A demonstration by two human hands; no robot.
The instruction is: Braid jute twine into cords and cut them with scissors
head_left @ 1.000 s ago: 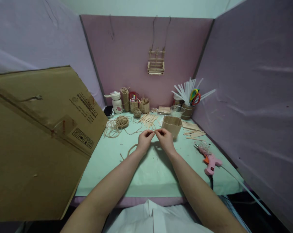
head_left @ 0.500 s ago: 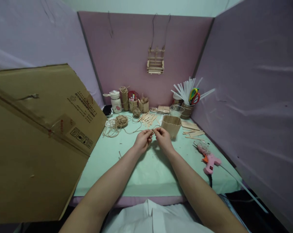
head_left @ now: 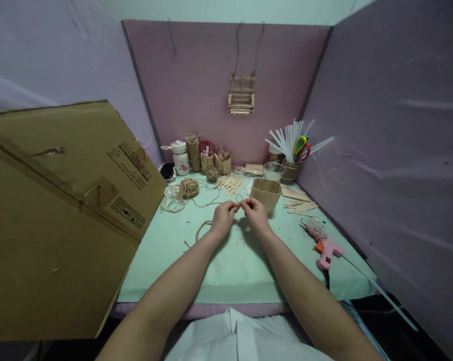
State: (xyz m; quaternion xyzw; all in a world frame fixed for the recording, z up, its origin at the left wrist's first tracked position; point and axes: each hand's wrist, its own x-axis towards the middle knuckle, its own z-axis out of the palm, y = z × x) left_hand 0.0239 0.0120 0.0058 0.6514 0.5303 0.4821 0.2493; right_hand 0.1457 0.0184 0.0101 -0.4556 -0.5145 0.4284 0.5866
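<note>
My left hand [head_left: 225, 216] and my right hand [head_left: 254, 212] meet over the middle of the table, fingertips pinched close together on jute twine [head_left: 239, 198]. A small loop of the twine stands up between the fingers. A twisted length of the same twine [head_left: 199, 229] curves out beside my left wrist onto the table. Just behind my right hand stands a box made of craft sticks [head_left: 267, 192]. From the ball of jute twine [head_left: 189, 187] at the left, a loose strand runs toward my hands.
A pink glue gun [head_left: 327, 250] lies at the right, near loose craft sticks [head_left: 301, 205]. A large cardboard sheet [head_left: 68, 225] leans over the left side. Along the back stand a white bottle [head_left: 180, 158], stick holders and a pot with scissors [head_left: 300, 149]. A small stick swing [head_left: 241, 98] hangs behind.
A loop of twine now stands up between my fingertips. More of the twisted twine shows beside my left wrist. My hands have hardly shifted, and the view has moved slightly.
</note>
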